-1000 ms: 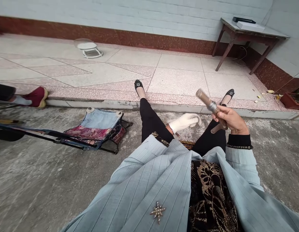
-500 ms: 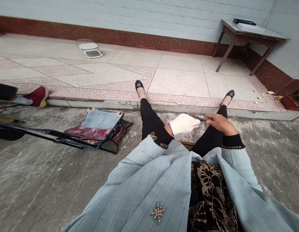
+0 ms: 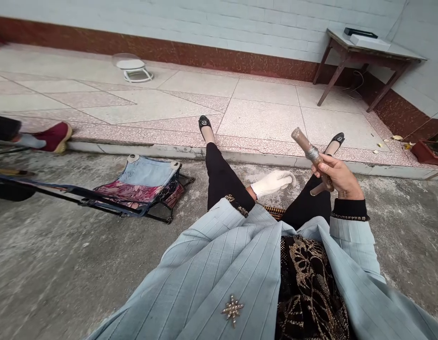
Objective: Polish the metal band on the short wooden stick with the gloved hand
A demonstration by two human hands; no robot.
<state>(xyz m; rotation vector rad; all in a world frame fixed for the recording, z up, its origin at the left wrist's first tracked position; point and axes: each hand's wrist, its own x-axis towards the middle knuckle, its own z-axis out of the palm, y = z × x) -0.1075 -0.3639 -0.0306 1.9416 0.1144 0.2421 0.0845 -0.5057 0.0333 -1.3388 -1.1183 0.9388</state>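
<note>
- Neighbour's shoe (image 3: 56, 136), maroon, rounded, on a pale tan sole; worn by another person, over a grey sock.
- Stool (image 3: 138, 74), low, white, smooth, a disc seat on a looped frame, standing on the speckled tiles.
- Folding chair (image 3: 148, 171), dark tubular frame, slung with pale blue denim-like cloth and wine-red patterned fabric.
- Brooch (image 3: 232, 309), beaded, star-shaped, pinned to my pale blue pinstriped jacket (image 3: 205, 274).
- My left hand (image 3: 273, 183), in a white knitted-looking glove, low between my knees, fingers bent forward; I cannot tell whether they pinch anything.
- Woven piece (image 3: 274, 211), black and yellow, mostly hidden below my glove.
- Brown tool (image 3: 301, 140), a rounded, worn-looking rod bound with coils of silvery wire (image 3: 313, 153), a short stub branching at its lower end; held up over my right leg, tilted, top to the left, apart from the glove.
- My right hand (image 3: 341, 178), bare, thumb and fingers closed around that rod just below the wire.
- Table (image 3: 399, 51), wooden, worn, straight reddish-brown legs, bearing a white box (image 3: 370, 43) and a black one (image 3: 360, 32).
- Planter (image 3: 427, 153), terracotta-coloured, straight-sided, at the far right, yellow leaves scattered beside it.
</note>
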